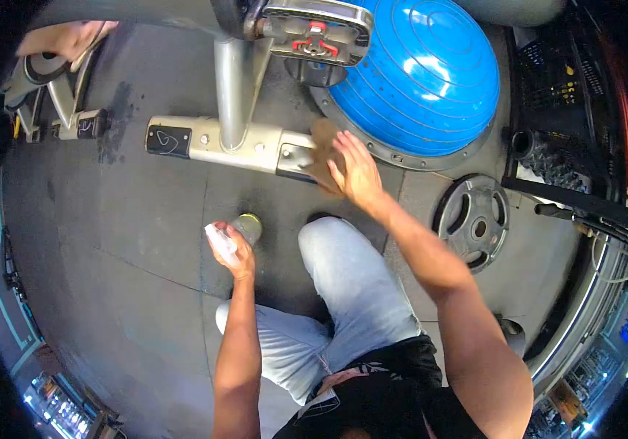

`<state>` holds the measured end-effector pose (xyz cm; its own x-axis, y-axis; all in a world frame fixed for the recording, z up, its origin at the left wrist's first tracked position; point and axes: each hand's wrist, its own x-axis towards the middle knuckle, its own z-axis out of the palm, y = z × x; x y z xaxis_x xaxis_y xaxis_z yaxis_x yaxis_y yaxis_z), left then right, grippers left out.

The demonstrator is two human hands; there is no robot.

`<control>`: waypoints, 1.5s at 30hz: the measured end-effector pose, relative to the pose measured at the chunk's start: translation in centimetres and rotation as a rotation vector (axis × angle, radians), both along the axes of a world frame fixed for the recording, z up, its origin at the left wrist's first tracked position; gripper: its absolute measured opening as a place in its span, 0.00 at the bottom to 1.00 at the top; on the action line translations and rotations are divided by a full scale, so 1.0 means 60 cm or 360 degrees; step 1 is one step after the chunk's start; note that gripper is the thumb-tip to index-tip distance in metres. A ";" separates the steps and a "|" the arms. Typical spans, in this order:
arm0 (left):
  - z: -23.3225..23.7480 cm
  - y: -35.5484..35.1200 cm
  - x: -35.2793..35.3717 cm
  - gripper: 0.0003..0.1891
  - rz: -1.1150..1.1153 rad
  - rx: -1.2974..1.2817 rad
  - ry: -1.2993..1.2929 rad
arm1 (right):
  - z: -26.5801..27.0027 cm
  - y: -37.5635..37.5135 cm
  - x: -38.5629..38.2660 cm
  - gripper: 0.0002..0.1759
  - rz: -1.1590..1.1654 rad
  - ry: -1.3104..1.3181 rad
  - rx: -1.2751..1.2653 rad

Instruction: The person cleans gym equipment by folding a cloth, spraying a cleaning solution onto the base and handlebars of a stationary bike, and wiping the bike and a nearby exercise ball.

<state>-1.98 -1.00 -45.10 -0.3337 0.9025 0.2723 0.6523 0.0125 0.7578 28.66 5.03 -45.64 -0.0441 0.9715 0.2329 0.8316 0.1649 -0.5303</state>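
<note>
While the right hand [356, 170] lies over a brown cloth [323, 157] with its fingers nearly straight, the left hand [236, 254] is closed around a bottle [249, 229], near its white top [222, 244]. The cloth is under and just beyond the right fingers, at the end of the metal bar [259, 139] of the machine; whether the fingers grip it or only press it, I cannot tell.

In my judgement, the cloth could slide off the bar if the right hand pushes sideways too strongly, because the end of the bar is so close. The knuckles could then hit the rim [399, 157] of the blue ball [423, 80], which is just beside this hand. The cloth might also catch on a bolt [290, 154], close to the left of the right hand. A pedal [321, 33] stands further beyond, and a careless lift of the arm may meet it. As for the bottle, it could drop to the floor [131, 212] below the left hand if that grasp becomes loose or wet.
</note>
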 end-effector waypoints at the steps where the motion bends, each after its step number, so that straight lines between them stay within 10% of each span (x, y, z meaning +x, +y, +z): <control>1: -0.001 -0.001 0.004 0.12 -0.0004 0.0002 -0.0008 | 0.004 -0.033 0.000 0.26 -0.0067 0.0045 0.0087; 5: 0.000 -0.004 -0.003 0.12 0.0010 0.0057 0.0083 | 0.040 -0.145 -0.019 0.29 -0.0567 0.1034 -0.0768; 13: 0.014 0.002 0.007 0.15 0.0078 -0.0012 -0.0005 | -0.025 0.014 -0.073 0.41 -0.1723 0.1662 -0.0710; 21: 0.012 0.000 0.012 0.14 0.0050 0.0057 -0.0008 | 0.035 -0.105 -0.136 0.32 -0.1213 0.0925 -0.0919; 25: 0.008 -0.001 0.009 0.13 0.0064 0.0009 -0.0030 | 0.033 -0.069 -0.129 0.36 -0.0535 0.0388 0.0069; 27: 0.006 -0.006 0.012 0.12 0.0050 0.0028 -0.0059 | 0.022 -0.030 -0.134 0.36 -0.0261 -0.0119 -0.0202; 33: -0.001 -0.004 0.003 0.17 0.0040 -0.0078 -0.0073 | 0.015 0.126 -0.150 0.25 -0.0120 -0.0148 -0.0113; 35: 0.007 0.005 0.009 0.15 0.0000 -0.0037 -0.0114 | 0.059 0.173 -0.133 0.24 0.0101 0.0039 -0.0856; 45: 0.094 0.022 0.001 0.13 -0.0191 0.0076 0.0112 | 0.005 0.013 -0.053 0.28 0.0303 -0.0626 -0.0081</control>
